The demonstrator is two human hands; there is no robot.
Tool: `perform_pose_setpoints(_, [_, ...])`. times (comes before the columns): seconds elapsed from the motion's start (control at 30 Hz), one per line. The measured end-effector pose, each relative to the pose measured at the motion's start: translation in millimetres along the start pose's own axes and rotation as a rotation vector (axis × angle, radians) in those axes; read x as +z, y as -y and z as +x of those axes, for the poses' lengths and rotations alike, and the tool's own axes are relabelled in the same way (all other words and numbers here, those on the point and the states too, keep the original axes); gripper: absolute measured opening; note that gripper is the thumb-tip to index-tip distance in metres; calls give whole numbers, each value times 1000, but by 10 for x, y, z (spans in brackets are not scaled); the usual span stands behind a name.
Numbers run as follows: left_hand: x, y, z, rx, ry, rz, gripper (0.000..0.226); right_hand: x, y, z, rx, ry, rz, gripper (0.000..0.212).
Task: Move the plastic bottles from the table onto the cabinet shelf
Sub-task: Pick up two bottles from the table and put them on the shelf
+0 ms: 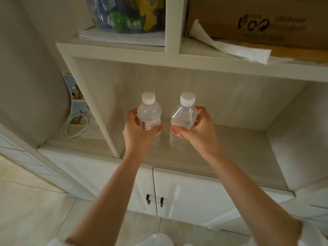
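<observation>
head: hands [140, 134] hide bottles' [149, 112] labels.

Pale wood-grain cabinet shelf [230, 148], two clear plastic bottles [149, 114] upright over it, whether standing on it unclear, upper shelf [195, 63] with cardboard box [257, 20]

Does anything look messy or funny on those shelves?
Yes. On the upper shelf, a crumpled sheet of paper pokes out from under the cardboard box and hangs over the edge. Both bottles look fine.
</observation>
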State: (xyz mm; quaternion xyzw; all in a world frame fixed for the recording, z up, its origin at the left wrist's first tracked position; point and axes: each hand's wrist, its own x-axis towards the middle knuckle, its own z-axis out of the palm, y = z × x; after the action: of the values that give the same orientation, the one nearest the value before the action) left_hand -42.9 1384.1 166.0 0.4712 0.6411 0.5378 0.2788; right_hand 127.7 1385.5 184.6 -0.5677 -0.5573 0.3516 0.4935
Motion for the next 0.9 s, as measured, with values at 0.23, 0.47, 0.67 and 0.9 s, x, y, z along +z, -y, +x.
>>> perform_pose_setpoints(0.23, [148,143,469,0,111,-78,73,203,-90,318,12,-61,-22,64])
perform_pose_setpoints(0.47, [325,217,724,53,81,-66,72,393,-197,563,86,-116,-22,70])
perform_pose_setpoints(0.67, [443,273,912,88,97,-36,75,455,-160,731,58,-135,-45,75])
perform_pose_setpoints(0.9, [461,292,1074,36,103,-50,71,457,-135,879,38,-122,-94,71])
